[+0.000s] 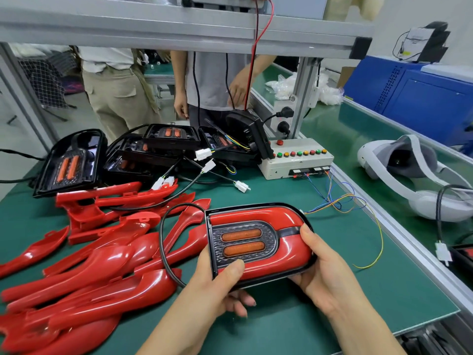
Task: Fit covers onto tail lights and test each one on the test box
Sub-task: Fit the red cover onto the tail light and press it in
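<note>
I hold a tail light (258,242) with a red cover fitted on it above the green mat, near the front. My left hand (217,285) grips its near left corner, thumb on the red cover. My right hand (322,272) grips the rounded right end, thumb on top. A black cable loops from the light's left side. A heap of loose red covers (97,254) lies to the left. Several uncovered black tail lights (74,162) with white connectors are stacked behind. The white test box (297,160), with coloured buttons, stands at the back right.
The green mat (294,316) ends at an aluminium rail on the right. A white headset (409,175) lies beyond that rail. Thin coloured wires (340,198) trail from the test box. Two persons stand behind the bench, and a grey shelf beam crosses overhead.
</note>
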